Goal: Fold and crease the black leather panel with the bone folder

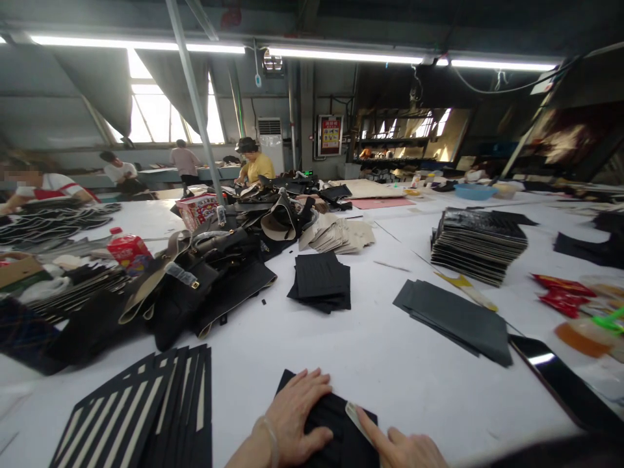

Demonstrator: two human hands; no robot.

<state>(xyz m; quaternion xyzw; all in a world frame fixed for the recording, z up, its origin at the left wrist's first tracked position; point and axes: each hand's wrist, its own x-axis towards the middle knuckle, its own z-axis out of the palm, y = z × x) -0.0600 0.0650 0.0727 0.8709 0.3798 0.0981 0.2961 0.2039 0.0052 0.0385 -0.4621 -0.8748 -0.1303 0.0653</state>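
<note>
My left hand lies flat, fingers spread, on a small stack of black fabric pieces at the table's near edge. My right hand comes in from the bottom right, its forefinger stretched out along a thin pale flat tool that rests on the same black stack. Whether the other fingers grip the tool is hidden at the frame's edge. Black panels with pale slots lie fanned out just left of my left hand.
On the white table sit a black square stack, dark grey sheets, a tall dark stack, beige pieces and a heap of black bags. A phone lies right. People work at the far side.
</note>
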